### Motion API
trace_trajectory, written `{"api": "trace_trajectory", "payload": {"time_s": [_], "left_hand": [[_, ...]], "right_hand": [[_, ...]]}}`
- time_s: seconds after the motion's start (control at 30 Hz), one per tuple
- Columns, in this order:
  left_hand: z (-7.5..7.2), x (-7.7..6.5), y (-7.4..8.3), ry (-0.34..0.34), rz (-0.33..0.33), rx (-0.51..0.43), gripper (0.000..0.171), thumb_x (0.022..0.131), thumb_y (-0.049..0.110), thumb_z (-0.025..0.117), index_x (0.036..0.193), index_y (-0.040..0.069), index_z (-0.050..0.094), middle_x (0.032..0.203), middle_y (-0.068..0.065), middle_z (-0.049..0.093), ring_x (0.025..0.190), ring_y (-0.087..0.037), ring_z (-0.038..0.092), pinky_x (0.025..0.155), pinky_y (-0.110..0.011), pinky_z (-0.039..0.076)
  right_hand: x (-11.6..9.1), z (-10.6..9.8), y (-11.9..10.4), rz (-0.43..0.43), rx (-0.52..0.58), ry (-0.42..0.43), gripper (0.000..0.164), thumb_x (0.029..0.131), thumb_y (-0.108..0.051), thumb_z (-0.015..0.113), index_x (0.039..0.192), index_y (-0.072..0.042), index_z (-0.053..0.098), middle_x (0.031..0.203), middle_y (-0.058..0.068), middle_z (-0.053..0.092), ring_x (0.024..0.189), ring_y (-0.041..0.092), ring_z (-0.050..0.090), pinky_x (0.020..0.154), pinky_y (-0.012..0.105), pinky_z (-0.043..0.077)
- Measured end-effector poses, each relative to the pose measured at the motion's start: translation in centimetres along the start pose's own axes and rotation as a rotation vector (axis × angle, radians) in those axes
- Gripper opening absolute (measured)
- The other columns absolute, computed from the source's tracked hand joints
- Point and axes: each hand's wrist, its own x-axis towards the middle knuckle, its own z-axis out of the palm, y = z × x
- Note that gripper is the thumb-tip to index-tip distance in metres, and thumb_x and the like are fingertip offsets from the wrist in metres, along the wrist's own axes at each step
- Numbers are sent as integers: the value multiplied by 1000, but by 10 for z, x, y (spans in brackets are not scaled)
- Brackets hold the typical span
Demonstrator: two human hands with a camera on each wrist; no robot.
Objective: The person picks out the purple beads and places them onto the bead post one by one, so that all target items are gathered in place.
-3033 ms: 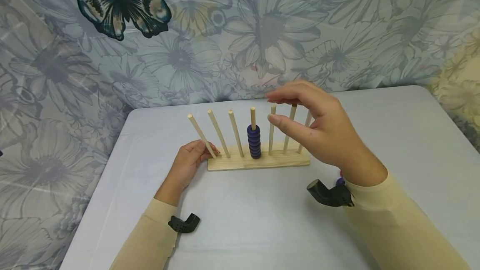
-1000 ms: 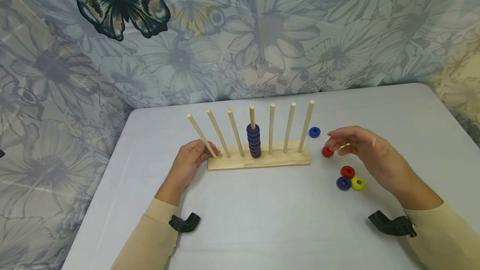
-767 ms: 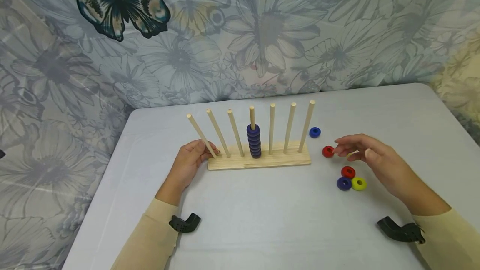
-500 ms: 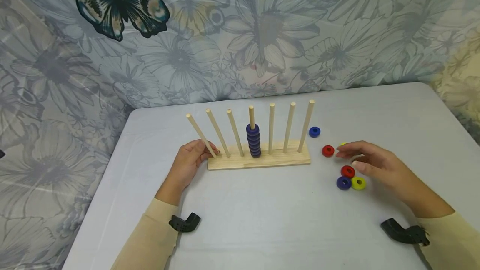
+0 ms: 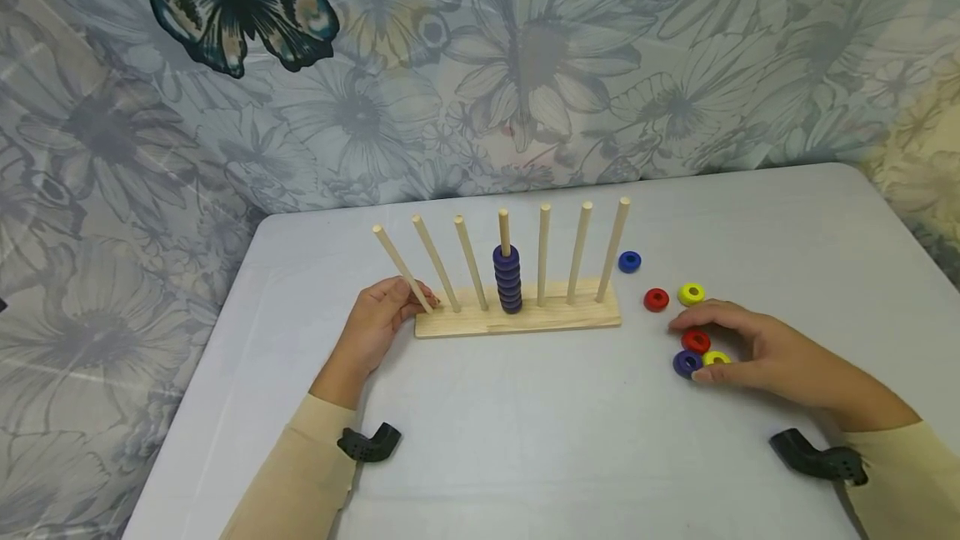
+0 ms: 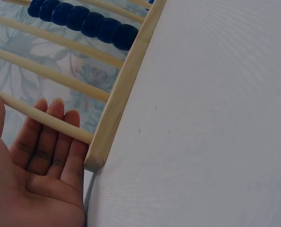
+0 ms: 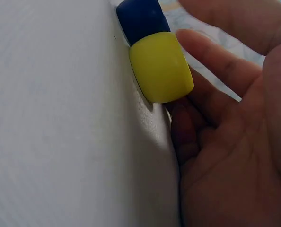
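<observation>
A wooden peg rack (image 5: 517,321) has a row of fanned-out pegs. On its middle peg sits a stack of dark blue rings (image 5: 507,277). My left hand (image 5: 382,315) is at the left end, its fingers behind the leftmost peg (image 6: 41,116) and the thumb off to one side. My right hand (image 5: 772,357) is low over a cluster of loose rings, fingers beyond them and thumb at the near side. That cluster has a red ring (image 5: 696,341), a dark blue ring (image 5: 686,364) by the thumb tip, and a yellow ring (image 7: 162,66) partly covered in the head view.
Behind the cluster lie another red ring (image 5: 656,300), another yellow ring (image 5: 691,294) and a brighter blue ring (image 5: 629,262) near the rack's right end. Everything stands on a white-covered table (image 5: 525,440). A flower-and-butterfly cloth (image 5: 540,65) hangs behind it.
My right hand leaves the pegs, moves right to the loose rings, then lowers over the front cluster, uncovering the back yellow ring. The left hand and the rack stay put.
</observation>
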Motion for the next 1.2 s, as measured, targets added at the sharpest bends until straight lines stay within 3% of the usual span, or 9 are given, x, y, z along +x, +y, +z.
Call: {"api": "trace_trajectory", "payload": {"time_s": [0.17, 0.43, 0.7, 1.2], "left_hand": [[-1, 0, 0, -1, -4, 6, 54, 117, 33, 55, 114, -20, 67, 107, -9, 75, 109, -23, 73, 99, -33, 59], [-1, -1, 0, 11, -14, 7, 55, 117, 30, 54, 115, -24, 64, 106, -9, 75, 108, -25, 72, 98, -33, 59], [0, 0, 0, 7, -12, 3, 55, 117, 30, 54, 115, -24, 64, 107, -9, 75, 109, -26, 73, 98, -34, 59], [0, 0, 0, 10, -18, 5, 54, 117, 32, 55, 115, -21, 66, 108, -10, 75, 109, -26, 74, 99, -33, 59]], "right_hand": [[0, 1, 1, 17, -46, -7, 58, 83, 1, 93, 135, -14, 71, 135, 1, 68, 138, -2, 46, 112, 7, 28], [3, 12, 4, -18, -98, 62, 51, 83, 9, 91, 123, -18, 75, 124, 0, 68, 117, 5, 56, 98, 9, 45], [6, 17, 3, 14, -234, 143, 50, 80, 2, 95, 119, -25, 77, 119, -6, 69, 112, 3, 55, 95, 7, 40], [8, 20, -5, 25, -288, 180, 48, 81, -1, 96, 118, -25, 76, 118, -6, 68, 110, 4, 54, 94, 6, 40]]}}
